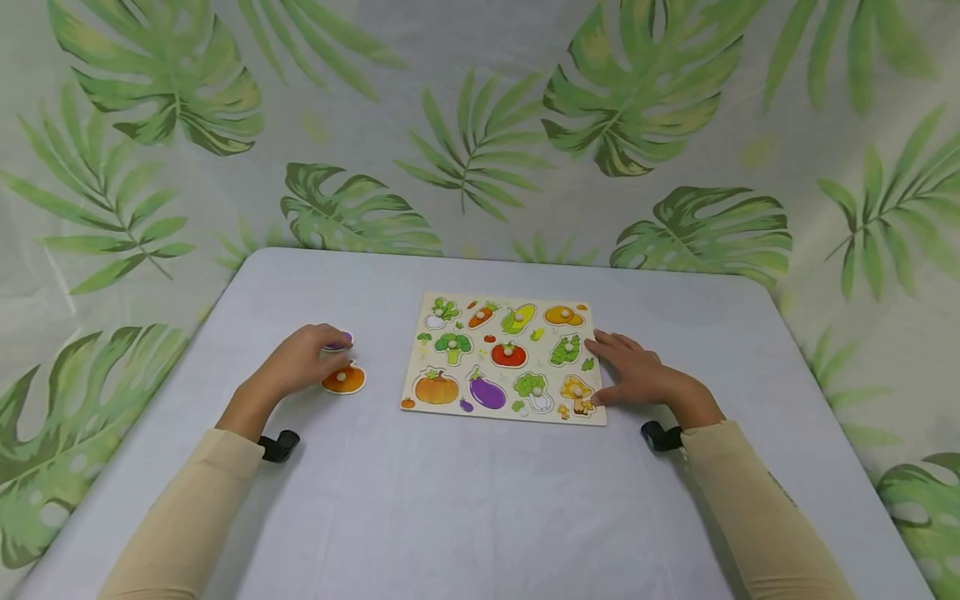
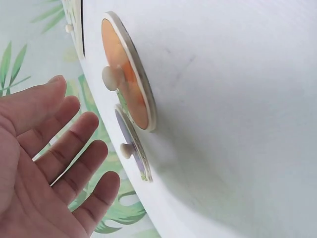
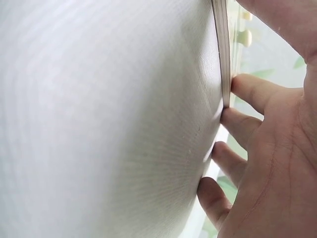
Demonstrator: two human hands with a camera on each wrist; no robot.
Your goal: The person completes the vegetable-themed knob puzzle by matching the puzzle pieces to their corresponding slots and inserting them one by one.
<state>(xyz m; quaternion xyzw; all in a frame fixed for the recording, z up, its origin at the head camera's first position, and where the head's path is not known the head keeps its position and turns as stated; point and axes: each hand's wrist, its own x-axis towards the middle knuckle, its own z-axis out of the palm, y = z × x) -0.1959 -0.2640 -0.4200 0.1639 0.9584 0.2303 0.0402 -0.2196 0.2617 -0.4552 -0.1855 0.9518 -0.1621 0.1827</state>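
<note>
My left hand (image 1: 306, 358) hovers with relaxed fingers over two loose knobbed puzzle pieces on the table, left of the board. One is an orange pumpkin piece (image 2: 131, 89); beyond it lies a smaller purple piece (image 2: 132, 157), partly covered by the hand in the head view. Nothing lies between the left fingers. A wooden vegetable puzzle board (image 1: 429, 302) sits mid-table. At its right edge rests my right hand (image 1: 637, 379), fingers spread and loosely bent, fingertips against the edge. The printed pumpkin (image 1: 437, 387) and printed eggplant (image 1: 487, 392) on the board show no knobs.
Other knobbed pieces sit in the board, among them a tomato (image 1: 508, 355), a broccoli (image 1: 453, 348) and a mushroom (image 1: 577, 393). A white cloth (image 1: 480, 508) covers the table. Behind it hangs a leaf-patterned curtain (image 1: 495, 225).
</note>
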